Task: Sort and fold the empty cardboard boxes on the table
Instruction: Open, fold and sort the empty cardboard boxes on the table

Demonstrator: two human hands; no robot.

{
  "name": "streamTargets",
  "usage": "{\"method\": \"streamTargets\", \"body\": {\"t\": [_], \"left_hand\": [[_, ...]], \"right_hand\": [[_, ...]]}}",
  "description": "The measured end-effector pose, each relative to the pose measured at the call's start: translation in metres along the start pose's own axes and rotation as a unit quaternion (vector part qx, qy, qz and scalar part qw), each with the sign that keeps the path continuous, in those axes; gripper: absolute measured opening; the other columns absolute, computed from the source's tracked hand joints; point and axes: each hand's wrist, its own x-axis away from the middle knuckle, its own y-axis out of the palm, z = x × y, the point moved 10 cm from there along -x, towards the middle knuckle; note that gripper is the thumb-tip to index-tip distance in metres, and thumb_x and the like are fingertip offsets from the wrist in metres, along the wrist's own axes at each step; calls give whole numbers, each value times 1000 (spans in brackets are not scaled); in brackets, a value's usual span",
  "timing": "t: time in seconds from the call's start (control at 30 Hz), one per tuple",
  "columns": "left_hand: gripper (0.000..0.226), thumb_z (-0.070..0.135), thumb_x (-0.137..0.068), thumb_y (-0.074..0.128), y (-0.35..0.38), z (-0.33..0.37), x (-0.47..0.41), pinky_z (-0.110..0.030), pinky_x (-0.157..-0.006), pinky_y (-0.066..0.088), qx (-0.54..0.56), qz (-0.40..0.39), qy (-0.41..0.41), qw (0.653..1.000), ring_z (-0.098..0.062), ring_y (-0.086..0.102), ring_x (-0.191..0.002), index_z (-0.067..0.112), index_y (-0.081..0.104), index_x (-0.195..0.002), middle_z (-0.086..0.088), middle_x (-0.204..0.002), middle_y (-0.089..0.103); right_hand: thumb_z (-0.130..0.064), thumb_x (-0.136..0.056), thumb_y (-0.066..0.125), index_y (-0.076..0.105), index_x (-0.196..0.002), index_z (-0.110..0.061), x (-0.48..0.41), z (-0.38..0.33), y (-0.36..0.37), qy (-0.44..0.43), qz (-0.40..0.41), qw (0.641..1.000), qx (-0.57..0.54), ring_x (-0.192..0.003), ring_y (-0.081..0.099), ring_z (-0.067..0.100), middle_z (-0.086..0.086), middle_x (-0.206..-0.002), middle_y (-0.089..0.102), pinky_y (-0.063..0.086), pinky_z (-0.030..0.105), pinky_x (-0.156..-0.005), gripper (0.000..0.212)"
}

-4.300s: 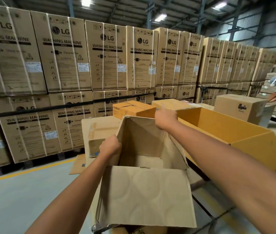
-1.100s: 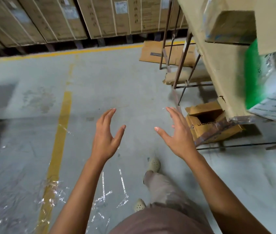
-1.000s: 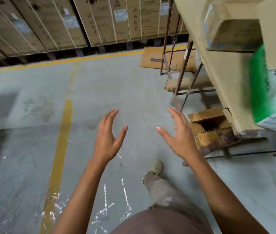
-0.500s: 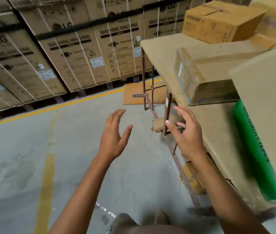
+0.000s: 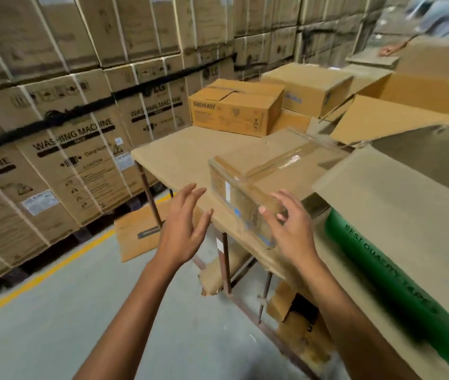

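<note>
Left hand (image 5: 182, 229) and right hand (image 5: 289, 229) hover near the taped box (image 5: 267, 171) on the table (image 5: 174, 157), fingers (image 5: 190, 191) spread (nothing held).

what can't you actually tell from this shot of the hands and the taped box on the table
Head view throughout.
Taped box: whether it is empty; its sealed top hides the inside.
Right hand: whether it touches that box; motion blur smears where they meet.
Green tape pack: its full extent; a cardboard flap and the frame's edge cut it off.
Floor box: mostly hidden by the table.
</note>
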Motion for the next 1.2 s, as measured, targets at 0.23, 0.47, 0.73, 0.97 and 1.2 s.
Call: {"method": "streamTargets", "body": {"t": [0.23,0.47,0.73,0.97,1.2], "left_hand": [[43,41,-98,49,54,-23,-60,-32,-109,31,50,-92,89,991,-25,39,-135,17,56,-133,-8,-146,44],[44,43,-96,47,130,-14,-150,-34,-109,31,51,-151,154,975,-24,37,-136,15,61,-127,-10,-144,46],[66,62,-87,37,211,-35,-235,-46,-110,36,-44,-252,168,952,-30,40,-133,18,58,-132,-12,-140,49],[81,79,-86,15,265,-53,-233,-54,-119,17,-144,-334,180,914,-28,20,-148,34,33,-151,-3,-162,25],[83,82,-83,20,263,-53,-238,-50,-119,16,-120,-315,170,926,-25,22,-147,35,39,-148,-1,-160,30]], "right_hand": [[-37,-94,64,58,-135,-25,-43,12,15,120,75,977,159,-146,30,21,2,-159,33,26,32,-111,43],[-24,-85,75,24,-158,-26,-58,71,-1,248,110,952,144,-148,23,27,6,-162,23,26,39,-116,89],[-12,-85,76,56,-90,-34,-65,144,-2,360,209,892,-178,-104,65,23,-6,-102,69,51,48,-101,30],[-12,-92,66,57,-82,-19,-63,163,0,357,242,859,-276,-95,64,21,3,-102,68,50,44,-97,15],[-24,-75,61,77,-94,-25,-71,171,-5,298,351,829,-318,-101,64,24,4,-109,72,52,45,-93,26]]}}
